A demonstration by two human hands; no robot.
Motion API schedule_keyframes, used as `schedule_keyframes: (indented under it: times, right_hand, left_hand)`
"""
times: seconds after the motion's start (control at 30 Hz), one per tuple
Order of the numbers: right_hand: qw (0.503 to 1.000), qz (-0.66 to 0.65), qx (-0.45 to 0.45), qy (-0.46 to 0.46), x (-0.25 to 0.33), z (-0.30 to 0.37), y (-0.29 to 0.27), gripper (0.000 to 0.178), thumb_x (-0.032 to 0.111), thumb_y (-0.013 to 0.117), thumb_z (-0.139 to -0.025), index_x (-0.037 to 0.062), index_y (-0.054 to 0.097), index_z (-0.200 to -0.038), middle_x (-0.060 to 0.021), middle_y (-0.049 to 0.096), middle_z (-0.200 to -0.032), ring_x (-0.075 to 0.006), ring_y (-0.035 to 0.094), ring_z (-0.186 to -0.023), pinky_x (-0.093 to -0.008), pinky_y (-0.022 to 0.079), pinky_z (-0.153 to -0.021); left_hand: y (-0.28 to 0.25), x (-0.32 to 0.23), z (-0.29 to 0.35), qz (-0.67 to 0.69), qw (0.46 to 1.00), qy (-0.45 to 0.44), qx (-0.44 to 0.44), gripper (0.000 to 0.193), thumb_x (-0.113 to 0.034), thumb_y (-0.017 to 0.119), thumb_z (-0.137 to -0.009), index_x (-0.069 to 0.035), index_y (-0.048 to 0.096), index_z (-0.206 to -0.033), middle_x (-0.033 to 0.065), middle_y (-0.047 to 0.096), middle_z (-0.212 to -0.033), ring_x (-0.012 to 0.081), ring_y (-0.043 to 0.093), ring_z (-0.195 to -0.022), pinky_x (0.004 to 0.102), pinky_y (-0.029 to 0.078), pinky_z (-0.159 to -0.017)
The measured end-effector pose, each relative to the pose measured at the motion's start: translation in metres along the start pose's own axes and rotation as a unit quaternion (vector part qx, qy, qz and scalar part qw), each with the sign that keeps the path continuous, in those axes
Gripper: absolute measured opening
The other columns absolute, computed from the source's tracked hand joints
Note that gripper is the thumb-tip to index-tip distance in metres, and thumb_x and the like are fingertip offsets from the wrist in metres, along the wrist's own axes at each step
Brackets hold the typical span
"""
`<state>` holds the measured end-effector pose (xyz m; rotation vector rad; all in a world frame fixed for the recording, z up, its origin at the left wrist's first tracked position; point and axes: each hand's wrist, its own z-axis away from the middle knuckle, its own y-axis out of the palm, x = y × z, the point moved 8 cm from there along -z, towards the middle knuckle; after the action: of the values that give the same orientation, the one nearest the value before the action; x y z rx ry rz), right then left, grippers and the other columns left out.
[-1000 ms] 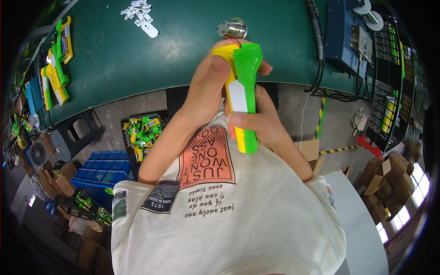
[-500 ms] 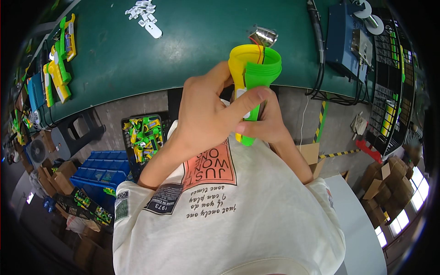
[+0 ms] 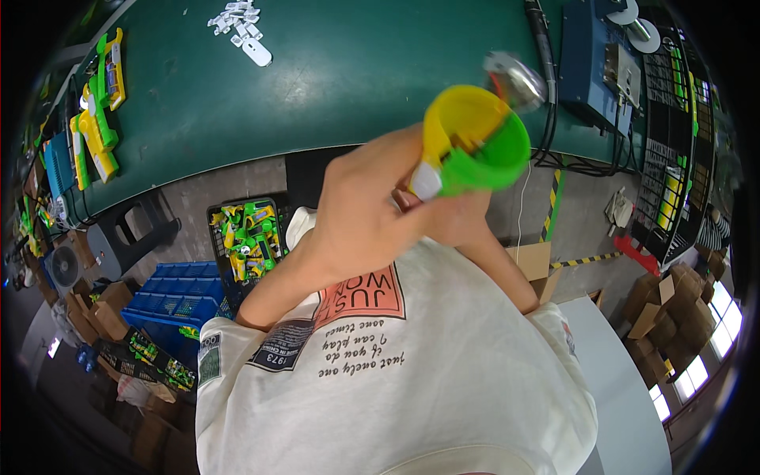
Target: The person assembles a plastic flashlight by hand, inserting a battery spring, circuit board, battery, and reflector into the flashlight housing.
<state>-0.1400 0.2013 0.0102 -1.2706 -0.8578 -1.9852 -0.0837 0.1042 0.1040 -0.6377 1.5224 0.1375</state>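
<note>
Housing (image 3: 495,162), yellow and green, held before the torso beside the near edge of the counter (image 3: 332,87), its round open mouth tilted toward the viewer. The left hand (image 3: 368,206) and right hand (image 3: 461,218) each have their grip clamped on it, the right partly covered and blurred. A silvery reflector (image 3: 522,83) appears just beyond the rim; small white pieces (image 3: 240,24) lie well apart.

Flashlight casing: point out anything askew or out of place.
The silver cup sits tilted outside the yellow-green casing, past its upper-right rim, with a red wire exposed; it looks odd because the casing's mouth gapes open.
</note>
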Motion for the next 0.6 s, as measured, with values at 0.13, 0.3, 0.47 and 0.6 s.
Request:
schedule_keyframes:
  times: [0.13,0.3,0.47,0.6]
  right_hand:
    - [0.998,-0.023,-0.018,-0.051,0.019,0.052,-0.023,0.055,0.021,0.084,-0.064,0.0029,0.057,-0.109,-0.0055,0.063,-0.095,-0.0130,0.062,-0.085,-0.0275,0.051,-0.075]
    - [0.995,0.038,0.000,-0.093,0.041,0.038,-0.031,0.051,0.022,0.083,-0.065,0.0037,0.058,-0.107,-0.0052,0.062,-0.093,-0.0132,0.062,-0.084,-0.0276,0.051,-0.074]
    - [0.986,0.098,0.032,-0.133,0.056,0.024,-0.020,0.047,0.023,0.082,-0.067,0.0046,0.059,-0.104,-0.0048,0.062,-0.092,-0.0134,0.062,-0.083,-0.0277,0.051,-0.073]
    - [0.974,0.146,0.057,-0.166,0.070,0.015,-0.010,0.044,0.024,0.082,-0.068,0.0052,0.060,-0.102,-0.0045,0.062,-0.090,-0.0135,0.062,-0.082,-0.0277,0.051,-0.072]
  left_hand:
    - [0.001,-0.018,0.004,0.003,0.990,0.134,0.045,0.054,-0.015,0.071,-0.074,0.006,0.055,-0.121,0.0227,0.058,-0.123,0.0351,0.059,-0.111,0.0383,0.049,-0.093]
    - [0.006,-0.019,0.005,0.195,0.973,0.104,0.060,0.048,-0.010,0.064,-0.081,0.011,0.052,-0.121,0.0262,0.055,-0.126,0.0374,0.054,-0.119,0.0413,0.045,-0.100]
    - [0.011,-0.013,0.010,0.165,0.941,0.296,-0.030,0.045,-0.009,0.064,-0.083,0.013,0.052,-0.121,0.0272,0.055,-0.125,0.0376,0.054,-0.119,0.0423,0.044,-0.101]
    - [0.003,-0.024,0.006,0.155,0.942,0.297,-0.026,0.044,-0.008,0.065,-0.083,0.013,0.053,-0.120,0.0275,0.056,-0.124,0.0373,0.055,-0.118,0.0432,0.044,-0.100]
